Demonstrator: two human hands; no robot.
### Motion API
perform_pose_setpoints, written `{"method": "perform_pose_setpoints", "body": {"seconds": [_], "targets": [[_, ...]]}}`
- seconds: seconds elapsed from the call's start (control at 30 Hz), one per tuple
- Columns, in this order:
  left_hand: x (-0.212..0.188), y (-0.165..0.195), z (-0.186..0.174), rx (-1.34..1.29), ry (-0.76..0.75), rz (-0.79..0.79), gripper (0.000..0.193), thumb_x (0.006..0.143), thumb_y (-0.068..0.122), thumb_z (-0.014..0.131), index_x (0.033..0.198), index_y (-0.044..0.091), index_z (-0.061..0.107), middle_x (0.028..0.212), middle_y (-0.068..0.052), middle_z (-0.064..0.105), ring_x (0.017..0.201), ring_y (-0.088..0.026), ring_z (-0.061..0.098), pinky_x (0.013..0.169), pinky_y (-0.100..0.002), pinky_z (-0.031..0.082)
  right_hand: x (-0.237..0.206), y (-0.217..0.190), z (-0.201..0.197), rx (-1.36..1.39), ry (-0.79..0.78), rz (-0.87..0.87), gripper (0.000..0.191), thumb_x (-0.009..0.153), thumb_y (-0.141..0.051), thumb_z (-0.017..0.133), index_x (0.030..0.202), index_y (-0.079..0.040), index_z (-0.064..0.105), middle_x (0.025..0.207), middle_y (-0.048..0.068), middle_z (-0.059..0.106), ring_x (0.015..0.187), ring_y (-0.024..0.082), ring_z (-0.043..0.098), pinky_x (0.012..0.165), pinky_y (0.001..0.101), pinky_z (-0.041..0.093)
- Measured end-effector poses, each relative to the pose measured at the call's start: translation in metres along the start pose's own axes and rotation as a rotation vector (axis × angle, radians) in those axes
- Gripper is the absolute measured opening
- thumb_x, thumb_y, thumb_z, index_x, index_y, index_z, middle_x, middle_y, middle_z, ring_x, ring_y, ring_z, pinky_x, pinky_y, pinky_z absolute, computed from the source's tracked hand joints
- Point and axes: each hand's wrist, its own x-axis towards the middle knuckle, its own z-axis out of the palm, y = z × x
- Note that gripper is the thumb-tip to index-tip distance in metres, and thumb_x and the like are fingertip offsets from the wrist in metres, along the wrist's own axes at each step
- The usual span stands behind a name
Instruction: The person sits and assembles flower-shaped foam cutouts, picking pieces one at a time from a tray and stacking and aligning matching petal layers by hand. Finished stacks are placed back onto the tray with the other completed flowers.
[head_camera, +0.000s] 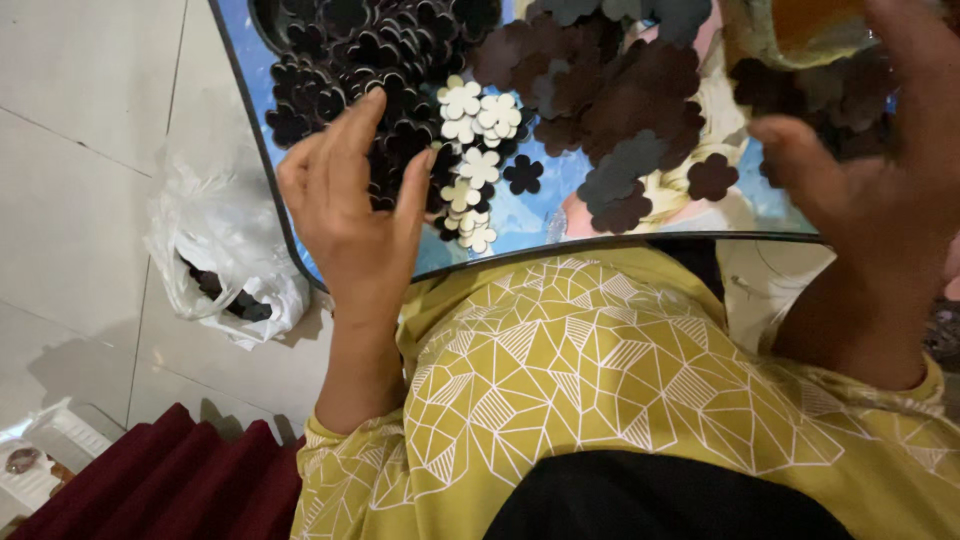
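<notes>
While the left hand (350, 215) hovers half open, fingers curled over a heap of small dark flower-shaped cutouts (350, 60) on the picture-printed tabletop (520, 225), it grips nothing. Cream flower-shaped cutouts (470, 150) lie just beside its fingertips. Near the lens, the right hand (880, 170) is spread, empty. A white plastic bag (225, 260) sits on the floor.

Two hands, one table (262, 150), one plastic bag (215, 255), about a dozen cream flower cutouts (470, 150), dark flower cutouts (380, 60) beyond counting.
</notes>
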Motion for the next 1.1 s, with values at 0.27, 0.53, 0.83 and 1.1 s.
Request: {"method": "perform_pose_setpoints", "body": {"seconds": [0.27, 0.53, 0.83, 1.1], "targets": [[0.007, 0.039, 0.046, -0.088, -0.191, 0.095, 0.031, 0.093, 0.015, 0.085, 0.121, 0.013, 0.071, 0.110, -0.003, 0.069, 0.107, -0.026, 0.058, 0.096, -0.039, 0.048, 0.034, 0.015, -0.030, -0.700, 0.019, -0.324, 0.060, 0.089, -0.051, 0.078, 0.123, -0.002, 0.068, 0.132, 0.011, 0.057, 0.125, 0.032, 0.050, 0.111, 0.0430, 0.042], [0.008, 0.059, 0.046, 0.007, -0.409, 0.104, 0.040, 0.086, 0.019, 0.081, 0.122, 0.006, 0.070, 0.114, -0.006, 0.068, 0.102, -0.027, 0.060, 0.086, -0.040, 0.049, 0.067, 0.020, -0.029, -0.696, -0.078, -0.304, 0.064, 0.089, -0.066, 0.075, 0.111, -0.006, 0.073, 0.122, 0.007, 0.059, 0.125, 0.028, 0.048, 0.113, 0.0429, 0.033], [0.012, 0.050, 0.050, -0.001, -0.447, 0.094, 0.039, 0.085, 0.019, 0.080, 0.121, 0.006, 0.071, 0.111, -0.007, 0.068, 0.101, -0.027, 0.061, 0.086, -0.039, 0.051, 0.093, 0.011, -0.025, -0.768, -0.184, -0.323, 0.073, 0.086, -0.076, 0.074, 0.105, -0.005, 0.078, 0.121, 0.008, 0.065, 0.130, 0.026, 0.050, 0.118, 0.0477, 0.027], [0.012, 0.044, 0.053, -0.043, -0.438, 0.088, 0.039, 0.089, 0.017, 0.080, 0.124, 0.005, 0.070, 0.111, -0.008, 0.067, 0.103, -0.027, 0.061, 0.088, -0.039, 0.051, 0.086, 0.013, -0.028, -0.681, -0.174, -0.281, 0.072, 0.091, -0.075, 0.072, 0.098, -0.003, 0.073, 0.135, 0.010, 0.062, 0.132, 0.029, 0.048, 0.115, 0.0456, 0.027]]}}
